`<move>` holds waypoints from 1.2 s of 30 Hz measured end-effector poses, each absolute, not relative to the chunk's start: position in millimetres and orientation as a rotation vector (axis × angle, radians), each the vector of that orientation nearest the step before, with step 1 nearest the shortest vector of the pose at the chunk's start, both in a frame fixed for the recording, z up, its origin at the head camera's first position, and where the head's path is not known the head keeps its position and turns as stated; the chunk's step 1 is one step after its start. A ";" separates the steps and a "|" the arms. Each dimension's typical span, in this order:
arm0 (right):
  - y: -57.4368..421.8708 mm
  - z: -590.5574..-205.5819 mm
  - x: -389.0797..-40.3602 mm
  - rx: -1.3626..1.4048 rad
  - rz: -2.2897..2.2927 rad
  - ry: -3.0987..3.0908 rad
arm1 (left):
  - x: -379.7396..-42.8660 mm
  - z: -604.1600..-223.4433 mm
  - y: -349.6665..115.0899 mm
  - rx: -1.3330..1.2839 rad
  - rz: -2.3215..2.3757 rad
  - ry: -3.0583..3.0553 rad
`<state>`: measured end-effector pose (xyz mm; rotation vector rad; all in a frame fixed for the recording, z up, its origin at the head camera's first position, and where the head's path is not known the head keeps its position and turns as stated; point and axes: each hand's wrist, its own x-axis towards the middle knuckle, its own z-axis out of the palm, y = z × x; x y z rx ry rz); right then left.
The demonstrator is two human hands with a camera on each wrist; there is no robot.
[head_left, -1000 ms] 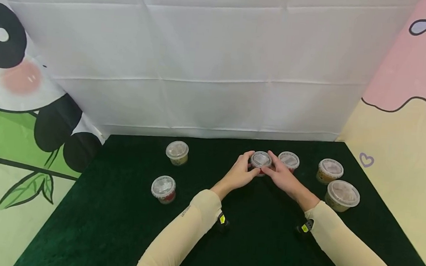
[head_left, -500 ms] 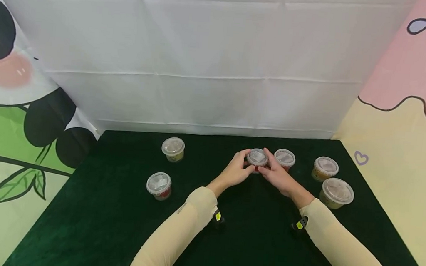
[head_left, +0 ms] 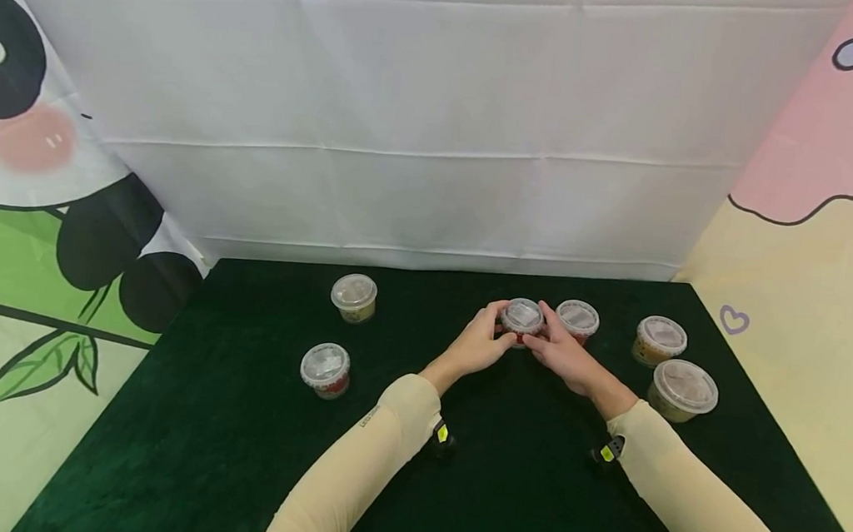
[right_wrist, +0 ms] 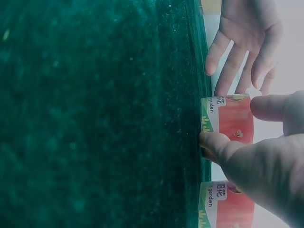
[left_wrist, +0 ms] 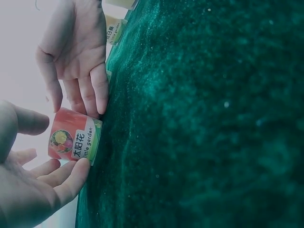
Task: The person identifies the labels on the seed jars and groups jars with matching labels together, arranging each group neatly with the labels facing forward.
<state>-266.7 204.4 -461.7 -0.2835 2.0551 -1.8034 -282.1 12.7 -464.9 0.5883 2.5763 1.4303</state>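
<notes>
Both hands meet at a small lidded plastic cup (head_left: 523, 314) near the back of the dark green tabletop. Its red label, with a flower picture and "little garden", shows in the left wrist view on the cup (left_wrist: 66, 124). My left hand (head_left: 478, 345) holds the cup's left side, thumb at the front and fingers reaching toward the far side. From the other side my right hand (head_left: 568, 358) grips it, with the thumb high and a finger low on the label in the right wrist view. Beside the right fingers stands a matching red-labelled cup (head_left: 578, 315).
Farther right stand a yellow-labelled cup (head_left: 660, 339) and a larger lidded tub (head_left: 684, 388). At left are a pale yellow-green cup (head_left: 354, 295) and a red-labelled cup (head_left: 326, 367). A white cloth (head_left: 422, 132) hangs behind the table's back edge.
The head view shifts slightly sideways and back. Both hands stay around the same cup, and the other cups keep their places.
</notes>
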 end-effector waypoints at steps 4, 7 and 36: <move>204.2 -463.3 -267.0 -0.282 -1.785 2.063 | -282.8 -467.0 11.9 0.590 1.431 2.575; 204.9 -465.0 -268.9 -0.282 -1.774 2.076 | -283.7 -466.9 11.7 0.597 1.425 2.571; 195.7 -433.9 -258.8 -0.364 -1.731 2.122 | -274.9 -440.3 -19.9 0.636 1.443 2.591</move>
